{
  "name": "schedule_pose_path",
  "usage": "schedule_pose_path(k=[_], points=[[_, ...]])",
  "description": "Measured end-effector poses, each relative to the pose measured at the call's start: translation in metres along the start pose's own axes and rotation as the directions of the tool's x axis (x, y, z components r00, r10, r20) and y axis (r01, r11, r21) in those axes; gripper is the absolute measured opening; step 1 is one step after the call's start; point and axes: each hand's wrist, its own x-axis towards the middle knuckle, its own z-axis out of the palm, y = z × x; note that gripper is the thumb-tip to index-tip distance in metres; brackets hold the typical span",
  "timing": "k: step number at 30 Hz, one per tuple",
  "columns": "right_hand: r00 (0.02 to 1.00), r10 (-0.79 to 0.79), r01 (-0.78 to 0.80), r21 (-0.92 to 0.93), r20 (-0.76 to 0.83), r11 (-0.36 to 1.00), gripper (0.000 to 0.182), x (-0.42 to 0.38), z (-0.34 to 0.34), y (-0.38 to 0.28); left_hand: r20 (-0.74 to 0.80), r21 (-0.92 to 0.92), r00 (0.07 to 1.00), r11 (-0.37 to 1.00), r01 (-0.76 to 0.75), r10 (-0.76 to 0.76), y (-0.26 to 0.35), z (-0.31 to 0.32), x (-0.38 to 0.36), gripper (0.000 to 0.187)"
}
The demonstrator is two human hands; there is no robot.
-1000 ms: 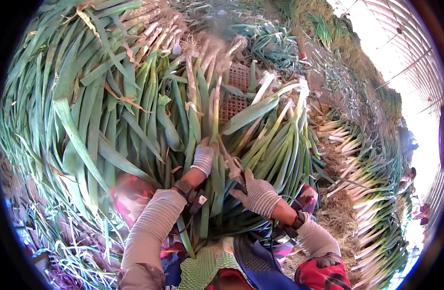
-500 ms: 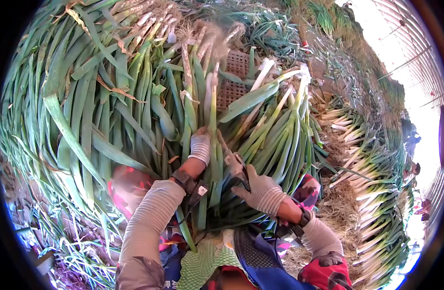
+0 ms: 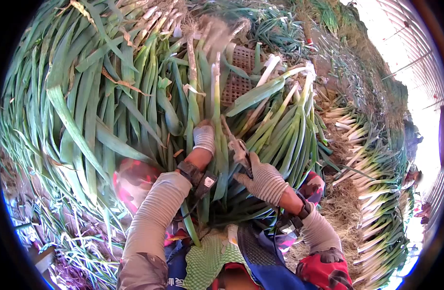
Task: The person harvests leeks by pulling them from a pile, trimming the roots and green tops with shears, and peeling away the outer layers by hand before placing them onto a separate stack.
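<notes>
My left hand (image 3: 204, 137), in a pale knit glove, is closed around a leek (image 3: 216, 94) whose pale root end points away from me. Its green leaves hang down toward my lap. My right hand (image 3: 265, 182), also gloved, is wrapped round the grip of an air blow gun (image 3: 239, 152). The thin nozzle points up and left, close beside the leek's stalk but apart from it. Near the root end, a blurred patch (image 3: 217, 36) hides detail. To the right of the gun lies a bunch of leeks with white stems (image 3: 292, 121).
A large heap of untrimmed leeks (image 3: 82, 111) fills the left side. A brown perforated plastic crate (image 3: 239, 72) stands ahead. On the right, a long row of white-stemmed leeks (image 3: 371, 208) lies beside a pile of dry roots and husks (image 3: 345, 208).
The view has shifted slightly. The leek in my left hand shows more of its pale stalk, with blurred loose layers beyond it. Both hands keep their grips and have barely moved.
</notes>
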Motion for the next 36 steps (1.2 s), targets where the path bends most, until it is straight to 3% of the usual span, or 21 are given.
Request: schedule_pose_path(k=[1, 4, 5, 8, 10, 12, 13, 14, 16, 23, 26, 27, 30, 32, 34, 36], points=[[0.999, 0.033, -0.033, -0.038, 0.007, 0.999, 0.059, -0.008, -0.005, -0.009, -0.075, 0.141, 0.995, 0.988, -0.058, 0.069, 0.021, 0.009, -0.024, 0.014], [0.991, 0.053, -0.052, -0.016, 0.126, 0.999, 0.058, -0.028, -0.009, -0.011, -0.004, -0.02, 0.993, 0.993, 0.119, -0.119, 0.043, 0.014, -0.049, 0.014], [0.99, 0.083, -0.079, -0.039, 0.117, 0.996, 0.059, -0.027, -0.01, -0.014, 0.0, -0.02, 0.997, 0.997, 0.074, -0.074, 0.039, 0.014, -0.047, 0.013], [1.0, -0.015, 0.015, 0.012, -0.02, 1.0, 0.061, -0.004, -0.002, -0.003, -0.034, 0.403, 0.976, 0.897, -0.184, 0.215, -0.014, -0.003, 0.002, 0.013], [1.0, -0.012, 0.011, 0.025, 0.02, 1.0, 0.062, -0.001, -0.008, -0.001, -0.02, 0.529, 0.992, 0.843, -0.096, 0.125, 0.031, 0.008, -0.031, 0.017], [0.999, 0.004, -0.004, 0.005, 0.04, 1.0, 0.062, -0.009, -0.014, -0.005, -0.108, 0.22, 0.976, 0.953, 0.209, -0.189, 0.028, 0.012, -0.026, 0.023], [0.996, 0.035, -0.035, -0.003, 0.084, 0.999, 0.06, -0.014, -0.014, -0.008, -0.105, 0.16, 0.965, 0.954, 0.253, -0.238, 0.029, 0.01, -0.022, 0.025], [0.991, 0.041, -0.047, 0.041, 0.127, 0.998, 0.059, -0.015, -0.016, -0.01, -0.094, 0.16, 0.966, 0.954, 0.254, -0.241, 0.029, 0.008, -0.02, 0.026], [0.996, 0.057, -0.055, -0.038, 0.072, 0.998, 0.057, -0.002, -0.014, -0.012, -0.073, 0.204, 0.97, 0.949, 0.243, -0.232, 0.023, 0.004, -0.016, 0.029], [0.992, 0.061, -0.065, -0.039, -0.107, 0.997, 0.065, 0.101, -0.017, -0.004, -0.068, 0.404, 0.96, 0.872, 0.276, -0.272, 0.01, -0.01, 0.0, 0.041], [0.983, -0.01, 0.002, -0.049, -0.181, 0.999, 0.065, 0.135, -0.023, 0.001, -0.072, 0.488, 0.951, 0.821, 0.297, -0.301, 0.006, -0.013, 0.009, 0.046], [0.989, 0.007, -0.004, 0.02, -0.146, 1.0, 0.065, 0.14, -0.03, -0.003, -0.075, 0.512, 0.948, 0.804, 0.303, -0.309, 0.006, -0.014, 0.012, 0.048], [0.977, 0.039, -0.046, -0.03, -0.21, 0.998, 0.062, 0.14, -0.036, -0.016, -0.072, 0.593, 0.931, 0.735, 0.328, -0.357, 0.006, -0.018, 0.027, 0.054], [0.997, 0.055, -0.055, -0.004, -0.051, 0.998, 0.06, 0.115, -0.036, -0.028, -0.069, 0.631, 0.91, 0.689, 0.358, -0.409, 0.002, -0.023, 0.043, 0.057], [1.0, 0.005, -0.005, -0.078, -0.007, 0.997, 0.061, 0.098, -0.026, -0.023, -0.071, 0.577, 0.866, 0.688, 0.44, -0.495, -0.023, -0.041, 0.08, 0.056], [0.994, 0.072, -0.078, -0.073, -0.082, 0.994, 0.062, 0.099, -0.028, -0.024, 0.002, 0.416, 0.868, 0.789, 0.451, -0.497, -0.028, -0.042, 0.069, 0.051]])
